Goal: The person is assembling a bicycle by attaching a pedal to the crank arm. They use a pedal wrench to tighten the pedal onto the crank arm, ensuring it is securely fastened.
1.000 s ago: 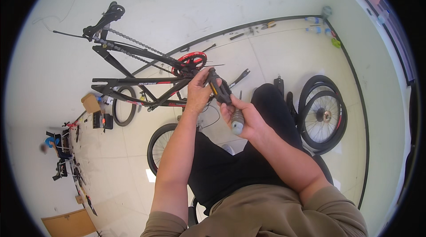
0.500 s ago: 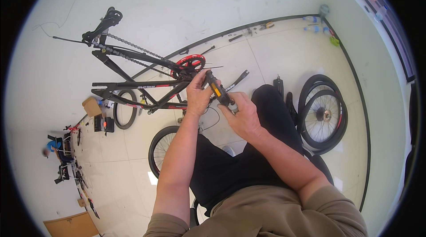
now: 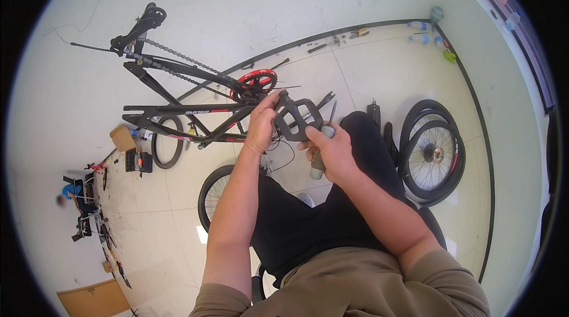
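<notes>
My left hand (image 3: 261, 124) grips a black bicycle pedal (image 3: 299, 120) by its left edge, holding it up above my lap. My right hand (image 3: 333, 151) is closed around a grey tool handle (image 3: 318, 166) that points down, with the pedal's right side resting against its fingers. Just beyond the pedal lies an upside-down black bicycle frame (image 3: 184, 112) with a red chainring (image 3: 256, 81) and a chain (image 3: 178, 56) running to the rear.
Two bicycle wheels (image 3: 431, 152) lean together on the tiled floor at my right. Another tyre (image 3: 211, 195) sits by my left knee, a smaller one (image 3: 168, 142) near the frame. A cardboard box (image 3: 122, 138), loose tools and bottles (image 3: 418, 24) line the wall.
The pedal has turned in my hands from edge-on to showing its flat face. Both hands have shifted slightly toward the chainring.
</notes>
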Demonstrator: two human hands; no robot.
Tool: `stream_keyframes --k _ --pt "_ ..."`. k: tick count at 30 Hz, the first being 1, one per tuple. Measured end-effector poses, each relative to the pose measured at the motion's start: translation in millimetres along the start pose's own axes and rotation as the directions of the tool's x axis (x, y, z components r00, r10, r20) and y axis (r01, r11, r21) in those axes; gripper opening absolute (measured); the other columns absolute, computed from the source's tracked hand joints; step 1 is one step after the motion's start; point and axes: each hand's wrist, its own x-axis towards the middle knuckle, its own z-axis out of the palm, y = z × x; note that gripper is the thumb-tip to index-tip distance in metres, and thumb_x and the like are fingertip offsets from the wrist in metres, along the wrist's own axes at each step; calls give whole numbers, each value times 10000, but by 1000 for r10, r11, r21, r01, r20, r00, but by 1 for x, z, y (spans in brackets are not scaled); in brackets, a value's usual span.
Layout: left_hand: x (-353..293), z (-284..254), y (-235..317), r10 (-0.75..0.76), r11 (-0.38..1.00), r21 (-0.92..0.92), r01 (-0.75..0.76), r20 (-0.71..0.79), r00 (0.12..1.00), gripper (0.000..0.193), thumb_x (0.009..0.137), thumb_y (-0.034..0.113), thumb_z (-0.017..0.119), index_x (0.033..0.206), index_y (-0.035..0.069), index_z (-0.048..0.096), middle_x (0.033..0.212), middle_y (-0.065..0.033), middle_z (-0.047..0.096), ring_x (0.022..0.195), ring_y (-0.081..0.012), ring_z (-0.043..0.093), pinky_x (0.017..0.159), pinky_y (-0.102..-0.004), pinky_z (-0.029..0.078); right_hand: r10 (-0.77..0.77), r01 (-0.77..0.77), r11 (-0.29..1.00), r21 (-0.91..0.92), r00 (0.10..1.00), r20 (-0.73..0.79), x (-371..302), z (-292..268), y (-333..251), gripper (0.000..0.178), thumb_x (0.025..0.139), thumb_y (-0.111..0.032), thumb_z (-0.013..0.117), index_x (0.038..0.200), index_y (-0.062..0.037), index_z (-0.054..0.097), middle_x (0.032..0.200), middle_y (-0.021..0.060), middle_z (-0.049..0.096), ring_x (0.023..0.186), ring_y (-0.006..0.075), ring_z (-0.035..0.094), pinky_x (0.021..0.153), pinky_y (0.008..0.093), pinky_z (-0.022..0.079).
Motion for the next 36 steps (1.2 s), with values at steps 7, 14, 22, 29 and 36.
stream_keyframes --k 7,14,22,29,36 --pt "-1 -3 2 -32 998 58 31 18 999 673 712 -136 478 1368 -1 543 1314 -107 596 1266 -189 527 1058 -288 404 371 -467 728 502 884 283 16 -17 11 258 990 -184 597 1127 20 522 967 160 614 753 178 607 578 258 517" --pt "-6 1 8 -17 1000 14 15 108 994 676 749 -118 605 1402 25 506 1351 -75 556 1308 -187 475 1052 -310 414 364 -541 475 694 839 405 16 -19 18 355 1007 -159 556 1292 16 438 1142 161 556 825 176 607 606 255 538" --pt "-3 7 -15 147 988 55 -143 -91 985 537 803 -18 710 1319 43 573 1043 -26 643 963 -128 613 903 -287 492 338 -545 554 629 838 428 16 -20 16 361 1008 -180 569 1277 26 445 1127 174 567 794 150 596 555 251 504" --pt "-3 14 -9 110 989 103 -101 -83 991 519 800 -47 698 1303 0 579 1105 -45 644 1021 -115 610 939 -281 490 -437 414 799 -436 898 50 -8 -7 21 488 822 -103 763 1249 6 552 944 105 621 781 120 603 620 257 505" --pt "-5 14 -6 103 992 83 -97 -69 992 553 767 7 747 1300 10 599 1204 -70 650 1151 -163 582 1000 -304 471 -621 575 491 -654 758 200 6 -4 27 277 838 -68 763 1060 5 615 882 83 659 734 110 624 634 288 519"
